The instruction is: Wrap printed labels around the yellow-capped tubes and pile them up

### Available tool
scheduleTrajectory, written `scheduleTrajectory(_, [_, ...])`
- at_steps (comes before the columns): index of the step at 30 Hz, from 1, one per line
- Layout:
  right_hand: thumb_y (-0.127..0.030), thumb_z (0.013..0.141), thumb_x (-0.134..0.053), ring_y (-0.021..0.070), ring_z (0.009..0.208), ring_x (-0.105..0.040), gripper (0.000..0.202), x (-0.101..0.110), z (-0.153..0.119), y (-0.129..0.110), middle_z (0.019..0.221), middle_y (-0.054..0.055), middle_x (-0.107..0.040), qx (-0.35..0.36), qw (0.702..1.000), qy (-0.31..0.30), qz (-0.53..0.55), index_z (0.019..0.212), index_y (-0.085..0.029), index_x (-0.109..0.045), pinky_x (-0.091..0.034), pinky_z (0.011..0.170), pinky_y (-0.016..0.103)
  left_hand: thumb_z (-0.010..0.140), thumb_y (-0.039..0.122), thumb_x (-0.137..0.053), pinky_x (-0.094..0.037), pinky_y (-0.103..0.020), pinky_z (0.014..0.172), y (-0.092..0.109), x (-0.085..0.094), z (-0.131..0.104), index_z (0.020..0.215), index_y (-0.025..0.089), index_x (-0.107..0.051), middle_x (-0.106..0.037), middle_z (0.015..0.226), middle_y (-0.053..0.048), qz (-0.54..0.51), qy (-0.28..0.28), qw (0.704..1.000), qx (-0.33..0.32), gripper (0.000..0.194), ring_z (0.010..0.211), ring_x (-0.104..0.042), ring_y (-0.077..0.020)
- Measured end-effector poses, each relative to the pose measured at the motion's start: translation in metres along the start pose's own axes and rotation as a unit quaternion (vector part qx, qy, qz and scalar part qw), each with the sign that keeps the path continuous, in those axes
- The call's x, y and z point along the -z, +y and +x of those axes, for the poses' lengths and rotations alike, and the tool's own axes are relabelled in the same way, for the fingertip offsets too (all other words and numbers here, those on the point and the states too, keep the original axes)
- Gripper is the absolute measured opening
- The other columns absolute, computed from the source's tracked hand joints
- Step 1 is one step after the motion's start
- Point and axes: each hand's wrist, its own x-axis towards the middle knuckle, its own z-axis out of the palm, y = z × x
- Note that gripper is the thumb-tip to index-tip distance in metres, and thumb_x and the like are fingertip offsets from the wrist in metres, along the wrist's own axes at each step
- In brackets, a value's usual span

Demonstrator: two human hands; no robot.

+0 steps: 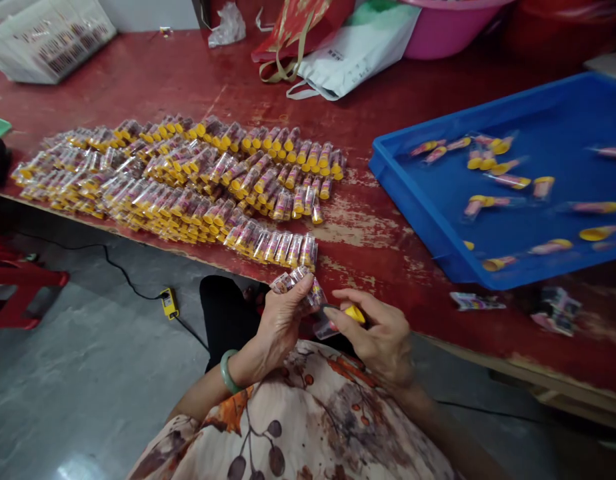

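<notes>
My left hand (283,313), closed at the table's front edge, grips a few small clear plastic wrappers (291,279) with printing on them. Between the thumb and fingers of my right hand (378,330) is a small clear tube with a yellow cap (355,313); its pink contents are partly hidden by my fingers. The two hands are close together over my lap. Just beyond my left hand begins a row of wrapped yellow-capped tubes (288,249), part of a large stacked pile (188,173) stretching left.
A blue tray (413,200) with loose yellow-capped tubes stands at right. Printed wrappers (475,301) lie before it on the red table (358,267). Behind are a white bag (353,57), a pink basin (438,30) and a white basket (53,40). A red stool (25,287) stands at left.
</notes>
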Motion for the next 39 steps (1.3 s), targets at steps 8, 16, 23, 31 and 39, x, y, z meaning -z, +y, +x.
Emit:
scheduleTrajectory(8, [-0.039, 0.066, -0.075, 0.007, 0.04, -0.038, 0.026, -0.011, 0.011, 0.013, 0.046, -0.003, -0.053, -0.287, 0.923, -0.061, 0.25, 0.062, -0.015, -0.065, -0.025, 0.038, 0.02, 0.061, 0.031, -0.083, -0.049, -0.022, 0.054, 0.003, 0.004, -0.008, 0.081, 0.012, -0.069, -0.065, 0.071, -0.001, 0.093, -0.06, 0.994, 0.007, 0.03, 0.056, -0.057, -0.01])
scheduleTrajectory(16, [-0.033, 0.075, -0.073, 0.0074, 0.047, -0.042, 0.017, 0.014, 0.003, 0.02, 0.063, -0.001, -0.059, -0.186, 0.957, -0.022, 0.222, 0.078, -0.017, -0.067, -0.028, 0.042, 0.021, 0.055, 0.029, -0.086, -0.05, -0.021, 0.049, 0.009, 0.01, 0.002, 0.08, 0.013, -0.067, -0.067, 0.073, 0.0, 0.067, -0.009, 0.998, 0.018, 0.035, 0.057, -0.06, -0.011])
scheduleTrajectory(23, [-0.017, 0.081, -0.067, 0.0145, 0.069, -0.06, 0.008, 0.015, -0.005, 0.012, 0.086, 0.003, -0.062, 0.022, 0.989, 0.038, 0.144, 0.088, -0.02, -0.066, -0.048, 0.057, 0.026, 0.061, 0.025, -0.084, -0.051, -0.019, 0.047, 0.007, 0.008, 0.002, 0.08, 0.016, -0.066, -0.067, 0.071, 0.002, 0.047, -0.012, 0.996, 0.074, 0.028, 0.054, -0.06, -0.0086])
scheduleTrajectory(31, [-0.016, 0.079, -0.068, 0.0193, 0.079, -0.066, 0.024, 0.007, -0.01, 0.013, 0.091, 0.005, -0.067, 0.232, 0.96, 0.126, -0.094, 0.101, -0.024, -0.063, -0.056, 0.068, 0.032, 0.059, 0.022, -0.084, -0.052, -0.019, 0.049, 0.008, 0.013, 0.004, 0.078, 0.014, -0.067, -0.066, 0.066, 0.001, 0.011, -0.015, 0.991, 0.131, 0.026, 0.051, -0.06, -0.0087])
scheduleTrajectory(39, [-0.013, 0.076, -0.073, 0.02, 0.082, -0.067, 0.036, 0.004, -0.017, 0.019, 0.093, 0.007, -0.068, 0.278, 0.941, 0.129, -0.141, 0.109, -0.021, -0.06, -0.058, 0.069, 0.032, 0.063, 0.024, -0.083, -0.051, -0.017, 0.048, 0.01, 0.009, -0.001, 0.076, 0.014, -0.067, -0.066, 0.067, 0.001, 0.03, -0.039, 0.99, 0.135, 0.023, 0.053, -0.059, -0.0081])
